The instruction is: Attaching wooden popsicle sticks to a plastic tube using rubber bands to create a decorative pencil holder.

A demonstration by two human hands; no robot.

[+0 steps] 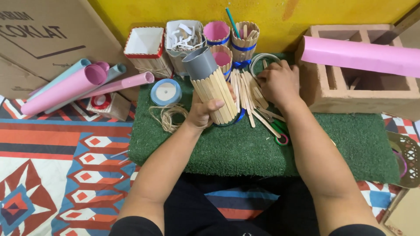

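Left hand [205, 111] is wrapped tight around a grey tube [210, 83] lined with wooden sticks, tilted above the green mat [245, 144]. Right hand [278, 83] lies palm down, fingers curled loosely on the loose stick pile [247, 94] just beside it.

- The right hand [278, 83] covered part of the loose wooden sticks [246, 94], so which stick its fingertips touched could not be told.
- The scissors [280, 133] lay mostly hidden beneath sticks and forearm; only green and pink handles showed.
- The pink paper roll [363, 54] ran off the right edge.
- The cardboard box [39, 39] was cut off at the top-left.
- The woven basket [409, 159] was cropped at the right edge.
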